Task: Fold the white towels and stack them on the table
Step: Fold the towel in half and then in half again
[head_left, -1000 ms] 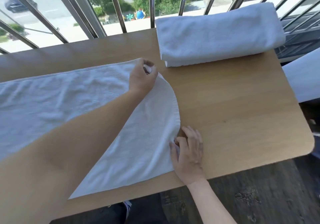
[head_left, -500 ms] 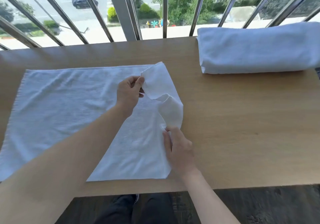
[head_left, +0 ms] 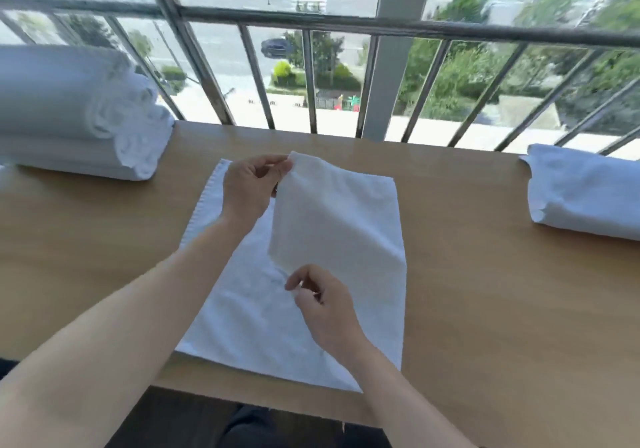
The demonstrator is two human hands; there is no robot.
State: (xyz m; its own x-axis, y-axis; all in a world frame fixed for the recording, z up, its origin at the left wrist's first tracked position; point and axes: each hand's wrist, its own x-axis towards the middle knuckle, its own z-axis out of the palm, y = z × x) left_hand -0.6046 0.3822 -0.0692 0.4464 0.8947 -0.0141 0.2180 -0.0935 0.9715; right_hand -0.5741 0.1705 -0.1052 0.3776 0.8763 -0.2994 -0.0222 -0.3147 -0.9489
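Indoors, a tan wooden table (head_left: 485, 291) meets grey metal window bars (head_left: 310, 80); left hand (head_left: 249, 191) and right hand (head_left: 323, 307) pinch the raised flap of a white cloth towel (head_left: 242, 316).

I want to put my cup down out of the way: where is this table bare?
Bare table lies between the towel being folded and the folded towel on the right, and again to its left, in front of the towel stack. The middle is crowded: left hand and right hand both pinch the raised flap.
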